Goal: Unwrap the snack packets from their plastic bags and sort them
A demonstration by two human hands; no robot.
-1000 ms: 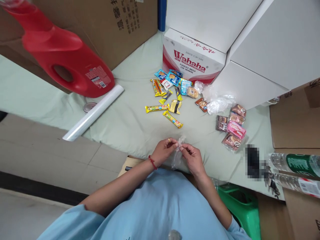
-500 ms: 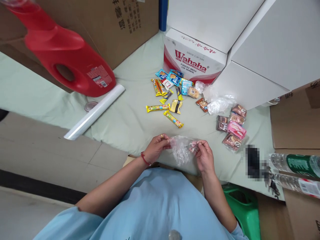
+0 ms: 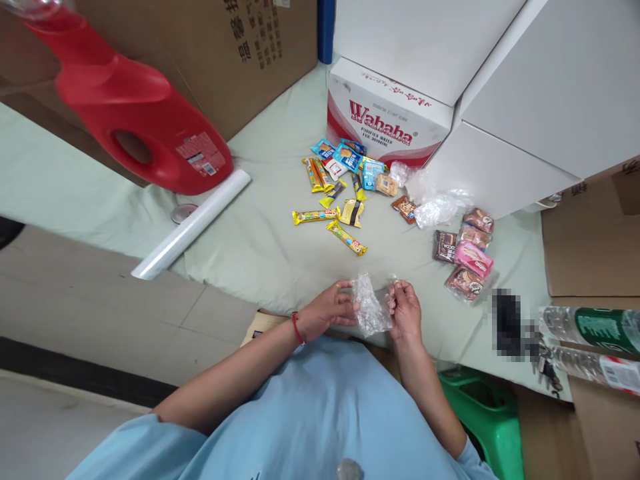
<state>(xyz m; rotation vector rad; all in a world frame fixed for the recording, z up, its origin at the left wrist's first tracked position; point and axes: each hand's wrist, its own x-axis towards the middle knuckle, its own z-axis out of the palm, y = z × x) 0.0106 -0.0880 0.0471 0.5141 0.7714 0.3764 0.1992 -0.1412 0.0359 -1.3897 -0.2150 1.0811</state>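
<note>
A crumpled clear plastic bag [image 3: 373,310] is held up between my hands, just over the near edge of the cloth. My right hand [image 3: 407,310] pinches its upper right edge between thumb and fingers. On the other side, my left hand [image 3: 336,308] has its fingers at the bag's left edge, fairly straight, with the thumb partly hidden. Beyond the hands lie yellow snack bars [image 3: 347,239], a pale yellow packet [image 3: 352,213] and blue biscuit packets [image 3: 348,157]. Brown and pink snack packets [image 3: 473,259] form a group on the right, beside more crumpled clear plastic [image 3: 443,203].
A red jug [image 3: 145,127] and a white roll [image 3: 193,223] stand and lie on the left. Behind the snacks is a Wahaha carton [image 3: 387,120]. At right are two bottles [image 3: 590,327], keys [image 3: 549,373] and a green stool [image 3: 487,413] below the edge.
My left hand has shifted slightly down, its fingers straightening from a pinch. The bag is turned and bunched differently, and the reddish patches seen at it before no longer show.
</note>
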